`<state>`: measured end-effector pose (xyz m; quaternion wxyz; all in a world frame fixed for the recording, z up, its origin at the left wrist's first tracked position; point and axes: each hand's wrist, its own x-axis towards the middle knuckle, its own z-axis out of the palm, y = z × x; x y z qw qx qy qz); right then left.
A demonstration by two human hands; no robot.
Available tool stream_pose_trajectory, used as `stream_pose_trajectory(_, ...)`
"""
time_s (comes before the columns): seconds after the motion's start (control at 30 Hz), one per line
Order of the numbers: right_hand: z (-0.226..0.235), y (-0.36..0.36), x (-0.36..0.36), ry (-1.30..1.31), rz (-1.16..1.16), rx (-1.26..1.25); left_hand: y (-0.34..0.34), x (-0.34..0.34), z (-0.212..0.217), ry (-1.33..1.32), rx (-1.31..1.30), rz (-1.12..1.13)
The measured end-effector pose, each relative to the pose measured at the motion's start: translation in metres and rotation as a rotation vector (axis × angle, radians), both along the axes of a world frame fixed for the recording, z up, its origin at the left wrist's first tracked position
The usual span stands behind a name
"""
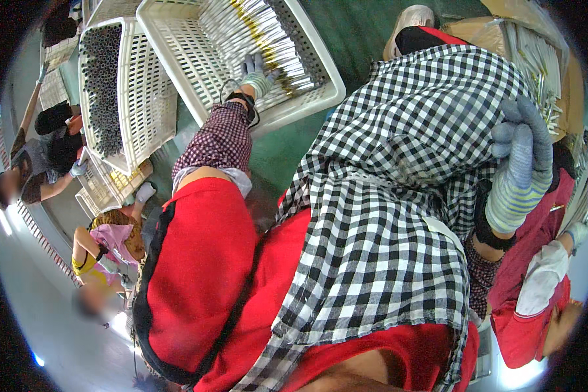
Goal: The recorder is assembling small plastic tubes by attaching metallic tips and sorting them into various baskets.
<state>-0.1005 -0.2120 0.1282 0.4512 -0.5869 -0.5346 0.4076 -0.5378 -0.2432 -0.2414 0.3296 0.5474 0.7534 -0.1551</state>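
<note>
From afar I note the left grip (258, 77), fingers outstretched over slim rods (220, 27) banked toward the white crate's (307, 108) right edge, any hold untellable, the right grip (521, 166) half-curled, seemingly empty; uneven pressure from those left fingers could set loose rods rolling.

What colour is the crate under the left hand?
The crate under the left hand is off-white; the head view shows it best.

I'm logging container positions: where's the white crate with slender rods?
The white crate is at the head view's top, left of centre, under the left hand and right of the dark-tube crate.
</note>
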Motion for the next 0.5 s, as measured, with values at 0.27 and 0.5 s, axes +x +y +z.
stream_pose_trajectory(0.27,0.005,-0.005,-0.001,-0.089,-0.039,-0.002,0.062,0.002,0.045,0.167,0.245,-0.024)
stream_pose_trajectory(0.5,0.0,-0.006,-0.004,-0.069,0.0,0.021,0.02,0.01,0.038,0.022,0.157,0.317)
